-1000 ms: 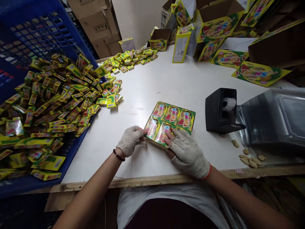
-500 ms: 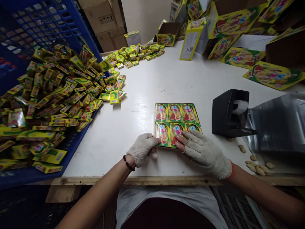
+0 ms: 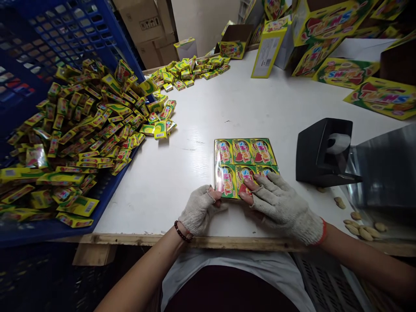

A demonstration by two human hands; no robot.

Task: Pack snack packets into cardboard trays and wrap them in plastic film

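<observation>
A shiny flat pack of small boxes (image 3: 242, 151), yellow and green with fruit prints and set in rows, lies on the white table in front of me. My left hand (image 3: 200, 209), in a grey-white knit glove with bare fingertips, is closed at the pack's near left corner. Its thumb touches that corner, while the curled fingers are partly hidden beneath. Stretched flat across the near right part of the pack, my right hand (image 3: 282, 203) wears a similar glove with an orange cuff edge. Its fingers cover some of the prints.
At left, a blue crate (image 3: 121, 180) spills a heap of small boxes (image 3: 97, 117); more loose boxes (image 3: 185, 71) lie behind. A black tape dispenser (image 3: 313, 154) stands right, near several peanut-shaped pieces (image 3: 365, 233). Larger open cartons (image 3: 346, 71) crowd the back right.
The view has shifted slightly, so the scene sits further right. My left fingers have moved against the pack's near edge. My right hand stays spread on the pack.
</observation>
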